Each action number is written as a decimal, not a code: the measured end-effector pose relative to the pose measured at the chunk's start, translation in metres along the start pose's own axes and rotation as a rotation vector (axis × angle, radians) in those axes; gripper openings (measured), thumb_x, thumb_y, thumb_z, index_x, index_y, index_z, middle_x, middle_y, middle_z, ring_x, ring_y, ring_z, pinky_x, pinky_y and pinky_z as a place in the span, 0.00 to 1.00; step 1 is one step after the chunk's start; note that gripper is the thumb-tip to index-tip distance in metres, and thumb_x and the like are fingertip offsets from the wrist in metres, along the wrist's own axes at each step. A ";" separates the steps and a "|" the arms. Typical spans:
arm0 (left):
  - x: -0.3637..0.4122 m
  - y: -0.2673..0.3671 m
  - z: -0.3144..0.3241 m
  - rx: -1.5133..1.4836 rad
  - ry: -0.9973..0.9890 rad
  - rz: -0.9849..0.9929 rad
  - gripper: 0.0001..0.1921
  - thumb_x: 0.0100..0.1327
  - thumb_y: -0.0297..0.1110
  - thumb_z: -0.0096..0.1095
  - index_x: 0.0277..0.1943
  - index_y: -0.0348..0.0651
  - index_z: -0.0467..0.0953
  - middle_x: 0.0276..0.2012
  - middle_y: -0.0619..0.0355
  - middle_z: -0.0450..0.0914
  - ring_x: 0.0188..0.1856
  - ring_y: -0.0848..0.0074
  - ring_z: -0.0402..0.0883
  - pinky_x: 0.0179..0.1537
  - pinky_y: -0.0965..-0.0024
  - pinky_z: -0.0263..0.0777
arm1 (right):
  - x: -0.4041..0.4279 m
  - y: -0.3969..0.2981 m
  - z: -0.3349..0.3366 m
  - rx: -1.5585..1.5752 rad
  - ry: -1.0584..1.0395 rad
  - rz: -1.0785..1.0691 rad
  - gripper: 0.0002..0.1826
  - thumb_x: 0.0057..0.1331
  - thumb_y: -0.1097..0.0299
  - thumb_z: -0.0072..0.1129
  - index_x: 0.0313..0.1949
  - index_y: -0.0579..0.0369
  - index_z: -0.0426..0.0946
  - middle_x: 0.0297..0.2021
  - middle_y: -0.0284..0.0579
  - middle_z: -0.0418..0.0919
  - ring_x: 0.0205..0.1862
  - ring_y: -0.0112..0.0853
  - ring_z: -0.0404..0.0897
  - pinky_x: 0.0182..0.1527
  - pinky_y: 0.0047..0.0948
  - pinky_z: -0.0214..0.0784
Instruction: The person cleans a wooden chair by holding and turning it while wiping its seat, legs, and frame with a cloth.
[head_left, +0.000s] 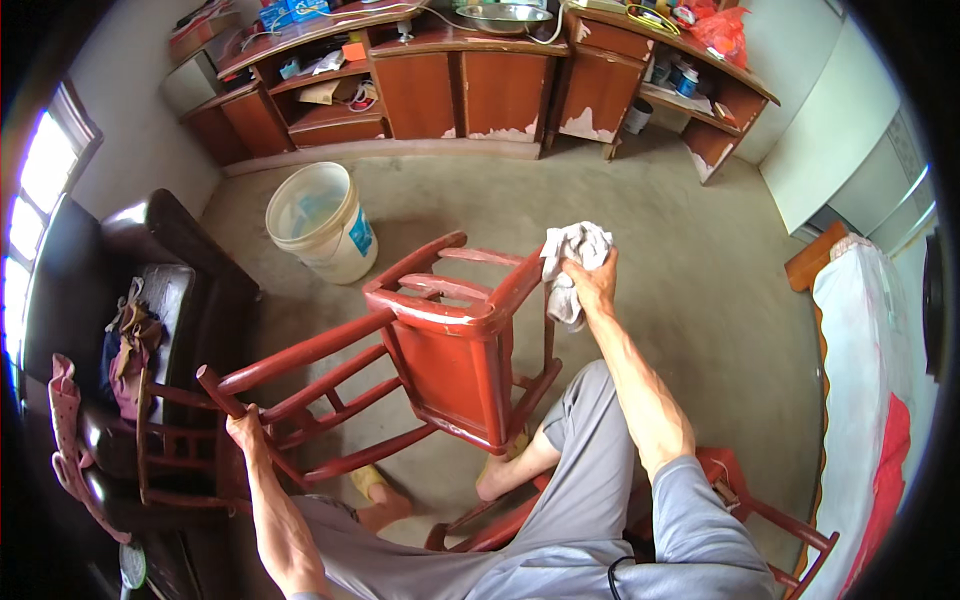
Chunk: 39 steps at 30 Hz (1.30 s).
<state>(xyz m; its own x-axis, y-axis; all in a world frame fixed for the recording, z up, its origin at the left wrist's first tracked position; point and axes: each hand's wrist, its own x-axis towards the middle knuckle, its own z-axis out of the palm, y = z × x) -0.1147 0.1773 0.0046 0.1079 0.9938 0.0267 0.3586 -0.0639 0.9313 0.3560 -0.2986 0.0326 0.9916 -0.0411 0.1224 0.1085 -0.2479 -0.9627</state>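
A red painted wooden chair (450, 367) is tipped over in front of me, its seat panel standing steeply and its slatted back reaching to the left. My left hand (249, 429) grips the chair's back near its top rail, at the lower left. In my right hand (596, 281) is a crumpled white cloth (576, 259), held against or close beside a chair leg at the upper right of the seat. The fingers of my right hand are partly hidden by the cloth.
A white plastic bucket (322, 225) holding liquid stands beyond the chair. Other red wooden chairs are at left (180, 442) and behind my right side (795, 532). Dark sofa (217, 262) at left, worn cabinets (412, 90) ahead, cloth-covered furniture (855, 360) at right.
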 end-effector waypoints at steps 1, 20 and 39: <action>0.001 0.000 -0.005 0.033 -0.002 0.021 0.05 0.59 0.23 0.66 0.35 0.41 0.75 0.26 0.62 0.76 0.26 0.76 0.76 0.31 0.67 0.72 | -0.008 -0.005 0.006 0.017 0.011 0.003 0.42 0.53 0.67 0.76 0.65 0.56 0.63 0.53 0.50 0.80 0.55 0.42 0.81 0.59 0.39 0.73; 0.011 -0.022 -0.001 0.145 0.040 -0.044 0.05 0.56 0.24 0.66 0.36 0.39 0.78 0.27 0.61 0.78 0.28 0.75 0.77 0.33 0.67 0.74 | -0.017 -0.024 0.037 -0.052 -0.181 -0.035 0.43 0.50 0.69 0.76 0.64 0.55 0.64 0.52 0.50 0.81 0.54 0.42 0.81 0.59 0.39 0.73; 0.001 0.005 0.009 0.227 0.007 -0.020 0.10 0.51 0.30 0.70 0.34 0.35 0.78 0.27 0.55 0.81 0.28 0.70 0.80 0.34 0.64 0.75 | -0.085 -0.040 0.020 0.073 -0.424 -0.057 0.43 0.50 0.72 0.77 0.65 0.54 0.65 0.54 0.48 0.81 0.56 0.37 0.80 0.57 0.36 0.76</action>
<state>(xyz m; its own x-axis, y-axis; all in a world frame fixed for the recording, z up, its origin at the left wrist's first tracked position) -0.1048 0.1769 0.0063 0.0924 0.9956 0.0125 0.5597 -0.0623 0.8264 0.2691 -0.2661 0.0561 0.9233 0.3755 0.0809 0.1537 -0.1680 -0.9737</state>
